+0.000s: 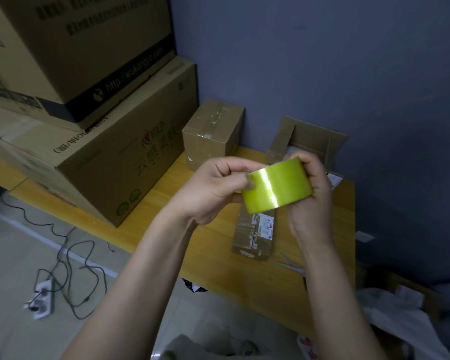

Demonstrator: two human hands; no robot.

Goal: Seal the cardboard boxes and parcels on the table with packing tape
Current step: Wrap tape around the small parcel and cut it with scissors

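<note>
Above the yellow wooden table [218, 245], you hold a glossy yellow-green roll of packing tape [277, 187] in both hands, lifted clear of the tabletop. Your right hand [312, 203] wraps the roll's right side, fingers curled over its far edge and palm against its end. Your left hand [213, 188] is curled too, with the thumb and a fingertip pinching at the roll's left edge; you cannot tell from this view whether a loose end of tape is caught between them. Directly below the roll, a flat brown parcel [255, 235] with a white printed label lies on the table. Behind your hands, against the blue-grey wall [322, 61], an open cardboard box [309, 141] stands with its flaps raised, and just left of it sits a small closed brown cardboard box [211, 133] with clear tape across its top. Two large printed cartons [120, 157] are stacked at the table's left end. On the pale floor to your left, a white power strip [40, 300] lies among dark tangled cables
</note>
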